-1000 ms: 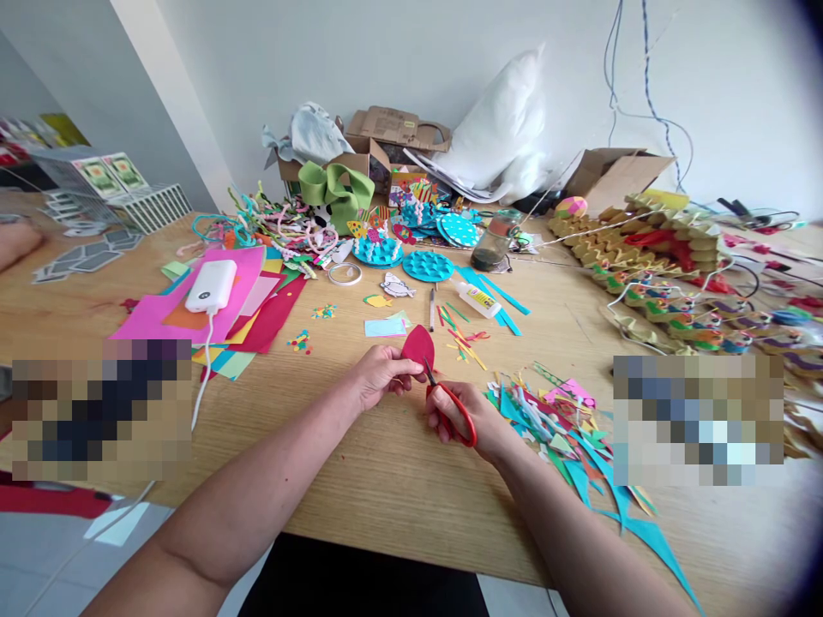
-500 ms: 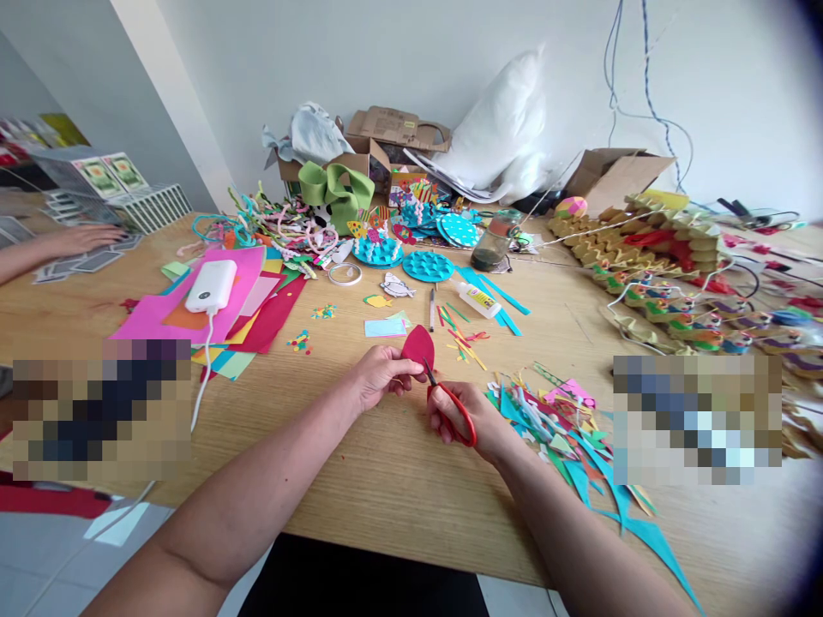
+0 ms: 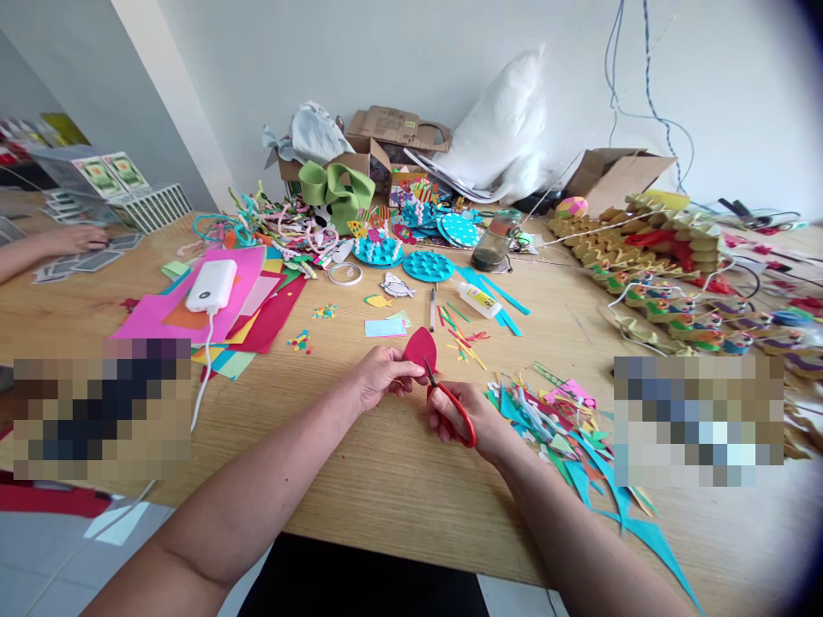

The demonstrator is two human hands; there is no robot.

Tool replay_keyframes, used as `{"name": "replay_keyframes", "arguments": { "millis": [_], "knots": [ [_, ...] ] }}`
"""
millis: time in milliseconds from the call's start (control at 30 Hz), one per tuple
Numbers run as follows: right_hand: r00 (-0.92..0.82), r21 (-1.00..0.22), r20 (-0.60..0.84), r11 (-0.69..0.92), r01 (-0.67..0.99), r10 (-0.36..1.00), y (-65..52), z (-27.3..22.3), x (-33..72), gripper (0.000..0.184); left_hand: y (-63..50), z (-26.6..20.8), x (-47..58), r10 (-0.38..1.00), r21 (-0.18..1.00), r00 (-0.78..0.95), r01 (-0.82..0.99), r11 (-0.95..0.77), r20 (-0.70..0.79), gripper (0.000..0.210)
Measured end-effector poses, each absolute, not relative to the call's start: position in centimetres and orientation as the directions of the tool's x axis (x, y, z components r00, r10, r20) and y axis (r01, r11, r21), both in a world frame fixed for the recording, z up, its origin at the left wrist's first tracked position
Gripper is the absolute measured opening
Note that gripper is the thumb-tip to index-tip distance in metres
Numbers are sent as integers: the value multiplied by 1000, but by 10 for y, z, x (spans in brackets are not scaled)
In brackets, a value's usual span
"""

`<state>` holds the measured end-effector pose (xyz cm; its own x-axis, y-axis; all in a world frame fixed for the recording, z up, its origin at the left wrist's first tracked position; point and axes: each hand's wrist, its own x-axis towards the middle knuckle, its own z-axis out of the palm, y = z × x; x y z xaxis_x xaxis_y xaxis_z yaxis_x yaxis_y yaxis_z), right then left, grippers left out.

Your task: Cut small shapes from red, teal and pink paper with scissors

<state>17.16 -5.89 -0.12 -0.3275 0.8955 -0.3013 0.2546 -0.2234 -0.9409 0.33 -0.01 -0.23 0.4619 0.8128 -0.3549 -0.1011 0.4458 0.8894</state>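
Pinched in my left hand (image 3: 387, 377) is a dark red paper piece (image 3: 420, 349), rounded with a pointed top. My right hand (image 3: 464, 413) grips red-handled scissors (image 3: 468, 422), their dark blades against the lower edge of the paper beside my left thumb. Beyond my hands lie a pen (image 3: 432, 309), a light blue paper rectangle (image 3: 385, 327), a yellow paper fish (image 3: 378, 301) and a white fish cutout (image 3: 398, 286). Thin coloured paper strips (image 3: 471, 346) are scattered near a white glue bottle (image 3: 479, 300).
Paper scraps (image 3: 566, 428) heap to the right of my right hand. Coloured sheets (image 3: 154, 310) bear a white power bank (image 3: 212, 285) with a cable. Blue scalloped discs (image 3: 428, 266) and a glass jar (image 3: 496, 240) stand farther back. At far left, another person's hand (image 3: 87, 239) touches cards.
The red paper has shifted very slightly, while my hands and the scissors stay almost in place. The other person's hand at far left has drawn back a little to the left.
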Motion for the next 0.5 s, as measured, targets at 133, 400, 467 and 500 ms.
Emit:
{"name": "replay_keyframes", "arguments": {
  "millis": [133, 400, 467, 500],
  "knots": [
    [-330, -943, -296, -220, 248, 896, -58, -5, 173, 53, 0, -2, 4, 813, 888, 458, -99, 448, -359, 22],
    [-313, -941, -306, -235, 245, 899, -59, -4, 173, 51, 0, -1, 3, 816, 885, 456, -115, 451, -357, 22],
    [-305, -939, -311, -240, 248, 900, -58, -4, 173, 52, 0, -1, 3, 820, 881, 445, -125, 456, -361, 22],
    [-304, -938, -313, -242, 250, 900, -58, -4, 173, 53, 0, 0, 3, 822, 880, 438, -128, 457, -363, 22]
  ]
}}
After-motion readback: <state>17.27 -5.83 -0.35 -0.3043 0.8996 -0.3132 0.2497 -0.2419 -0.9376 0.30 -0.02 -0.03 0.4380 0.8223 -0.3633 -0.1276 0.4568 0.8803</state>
